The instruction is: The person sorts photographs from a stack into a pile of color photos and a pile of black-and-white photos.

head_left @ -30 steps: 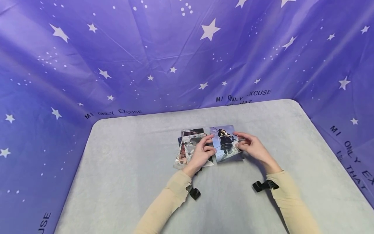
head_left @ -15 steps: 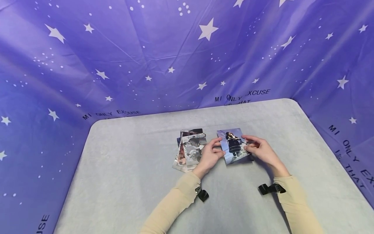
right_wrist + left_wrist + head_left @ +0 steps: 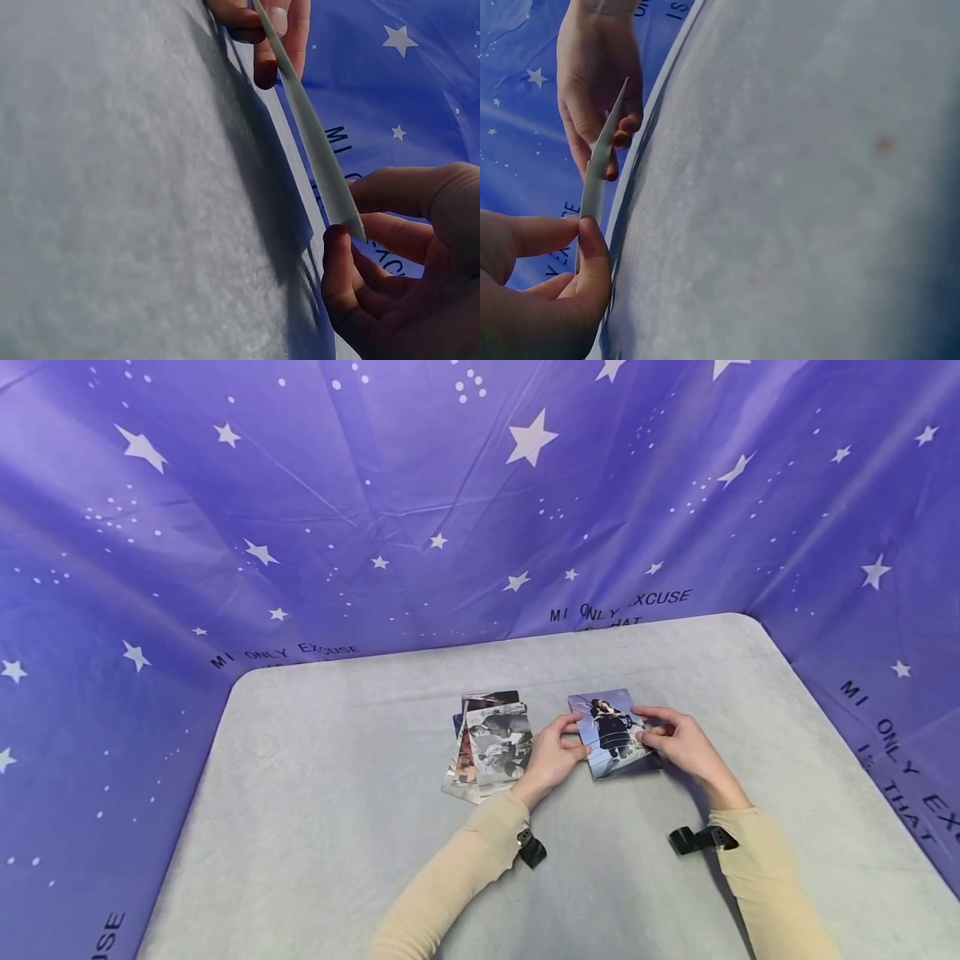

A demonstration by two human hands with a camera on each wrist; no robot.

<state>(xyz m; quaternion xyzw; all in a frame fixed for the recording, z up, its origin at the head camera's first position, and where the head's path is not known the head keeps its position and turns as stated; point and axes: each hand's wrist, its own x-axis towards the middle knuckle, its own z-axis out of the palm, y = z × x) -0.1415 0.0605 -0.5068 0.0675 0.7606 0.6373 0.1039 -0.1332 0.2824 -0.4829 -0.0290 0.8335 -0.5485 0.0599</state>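
Head view, photo card of two figures at a rail (image 3: pixel 613 735): held at both side edges between the left hand (image 3: pixel 551 760) and the right hand (image 3: pixel 688 750), to the right of the pile of photo cards (image 3: pixel 498 752) and apart from it.
Head view, pile of photo cards: on the bench (image 3: pixel 330 793), loosely fanned, a black-and-white picture on top; neither hand grips it.
Head view, stage: judged partway; the photo card is picked up, while setting it down seems left to do and the pile is not squared.
Left wrist view, left hand: its fingers (image 3: pixel 544 234) pinch one end; a step along the edge suggests more than one sheet, number unclear.
Right wrist view, right hand: its fingers (image 3: pixel 397 191) pinch the other end; the photo card's shadow (image 3: pixel 266 195) falls on the bench, suggesting it is raised.
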